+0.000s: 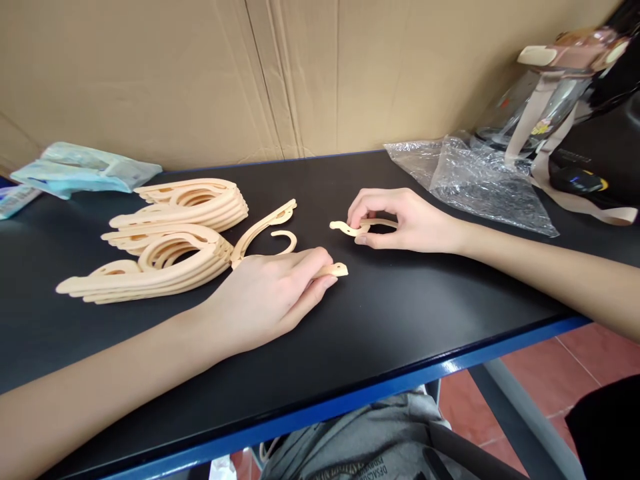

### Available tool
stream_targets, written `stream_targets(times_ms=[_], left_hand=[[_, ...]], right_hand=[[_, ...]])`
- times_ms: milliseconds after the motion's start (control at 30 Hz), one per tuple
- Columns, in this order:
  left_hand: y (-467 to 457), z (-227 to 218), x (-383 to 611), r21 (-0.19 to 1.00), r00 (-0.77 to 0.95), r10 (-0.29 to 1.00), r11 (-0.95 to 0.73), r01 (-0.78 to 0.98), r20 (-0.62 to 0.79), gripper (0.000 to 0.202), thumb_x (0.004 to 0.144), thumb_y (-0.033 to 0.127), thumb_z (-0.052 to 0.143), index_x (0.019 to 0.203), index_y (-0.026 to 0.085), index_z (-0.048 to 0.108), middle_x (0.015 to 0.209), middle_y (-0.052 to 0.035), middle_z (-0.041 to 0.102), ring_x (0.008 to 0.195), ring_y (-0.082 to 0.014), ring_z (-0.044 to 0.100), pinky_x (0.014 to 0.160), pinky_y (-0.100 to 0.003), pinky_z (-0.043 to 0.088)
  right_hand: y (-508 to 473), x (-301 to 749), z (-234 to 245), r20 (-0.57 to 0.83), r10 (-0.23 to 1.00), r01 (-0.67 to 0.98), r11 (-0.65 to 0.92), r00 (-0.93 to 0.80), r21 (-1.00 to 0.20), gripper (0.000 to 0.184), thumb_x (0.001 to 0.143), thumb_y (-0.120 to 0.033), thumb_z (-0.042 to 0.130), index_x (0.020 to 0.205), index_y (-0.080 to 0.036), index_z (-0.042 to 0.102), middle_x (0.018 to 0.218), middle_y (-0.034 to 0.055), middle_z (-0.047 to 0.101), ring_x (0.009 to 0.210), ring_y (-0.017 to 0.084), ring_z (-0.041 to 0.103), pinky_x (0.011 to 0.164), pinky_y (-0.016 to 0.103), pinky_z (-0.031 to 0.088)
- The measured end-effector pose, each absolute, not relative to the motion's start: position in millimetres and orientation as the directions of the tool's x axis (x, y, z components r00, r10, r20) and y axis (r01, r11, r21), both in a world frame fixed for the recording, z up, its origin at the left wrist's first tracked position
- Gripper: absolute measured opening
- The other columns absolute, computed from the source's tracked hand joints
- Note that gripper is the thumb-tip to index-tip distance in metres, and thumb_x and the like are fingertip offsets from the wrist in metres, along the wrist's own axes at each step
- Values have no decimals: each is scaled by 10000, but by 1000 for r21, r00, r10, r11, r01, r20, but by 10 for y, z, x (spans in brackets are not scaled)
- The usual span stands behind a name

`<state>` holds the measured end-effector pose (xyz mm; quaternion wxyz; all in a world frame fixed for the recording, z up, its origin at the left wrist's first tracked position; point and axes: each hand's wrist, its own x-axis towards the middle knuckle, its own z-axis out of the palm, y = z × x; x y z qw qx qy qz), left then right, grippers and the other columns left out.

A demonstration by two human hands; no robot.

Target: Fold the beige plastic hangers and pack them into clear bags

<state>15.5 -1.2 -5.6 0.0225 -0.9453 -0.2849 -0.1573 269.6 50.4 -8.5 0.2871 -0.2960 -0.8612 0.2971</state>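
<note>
Here, at frame centre, your left hand (pixel 275 287) pinches a beige hanger arm (pixel 336 270), long axis pointing right; just up-right, your right hand (pixel 400 217) clasps a curved piece (pixel 344 229).

cream hanger (pixel 269 219): arms spread, hook between | cream curved piece (pixel 343 227): right of hanger, partly hidden

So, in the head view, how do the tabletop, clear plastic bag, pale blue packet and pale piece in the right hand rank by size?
Largest to smallest, as they look:
1. Black tabletop
2. Clear plastic bag
3. Pale blue packet
4. Pale piece, partly hidden by the right hand
</note>
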Motion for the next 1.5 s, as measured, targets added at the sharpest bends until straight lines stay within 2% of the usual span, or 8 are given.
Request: stream_targets(times_ms=[200,333,533,900,1100,1167,1300,1500], left_hand=[[-30,-57,150,29,792,527,-838,546,308,250,1047,292,359,940,188,559,803,23,697,611,-141,661,478,-247,381],[-18,-80,137,54,788,525,-841,538,321,239,1049,278,346,951,196,548,828,26,698,619,-134,653,486,-248,383],[-16,-86,119,110,791,531,-844,525,304,206,1043,264,367,967,195,546,849,24,685,639,-120,647,509,-242,407],[-17,-127,75,214,767,565,-825,523,304,133,1029,221,358,988,215,485,803,50,614,607,-114,588,516,-245,380],[-13,-109,78,225,769,567,-824,520,296,120,1034,223,351,1000,223,466,800,55,603,605,-115,584,511,-249,373],[-11,-110,75,229,769,571,-820,524,287,115,1035,220,354,1022,226,469,814,56,617,618,-117,596,520,-250,382],[-7,-101,68,238,766,580,-814,530,279,104,1033,210,363,1021,222,466,793,54,620,602,-117,597,522,-246,390],[-10,-59,74,230,772,573,-819,526,273,86,1028,189,368,1031,214,450,772,51,618,579,-115,598,509,-234,396]], right_hand=[[467,2667,-74,340,655,320,675,-675,-664,52,836,-204,653,845,-183,606,958,43,604,827,157,619,776,320,543],[472,2670,-66,330,634,314,688,-700,-654,76,834,-143,625,874,-189,581,953,32,590,809,134,607,772,299,533],[490,2681,-61,301,635,325,678,-711,-660,99,847,-132,615,897,-196,557,916,14,605,798,124,619,769,292,521],[434,2647,-73,353,552,276,757,-756,-592,111,865,-110,604,963,-155,630,920,39,628,808,117,590,763,254,483],[392,2649,-59,294,568,304,729,-769,-613,79,877,-112,567,895,-186,548,813,-6,555,679,97,495,604,213,409],[372,2654,-57,294,546,306,753,-784,-583,51,925,-145,513,920,-176,553,787,-13,532,626,87,456,566,208,377],[322,2657,-55,321,460,288,839,-828,-461,214,1001,-177,398,1090,-149,590,835,18,573,629,98,475,596,223,384],[272,2644,-57,325,435,314,877,-840,-365,246,1012,-188,363,1100,-156,591,817,20,590,600,112,466,567,236,368]])
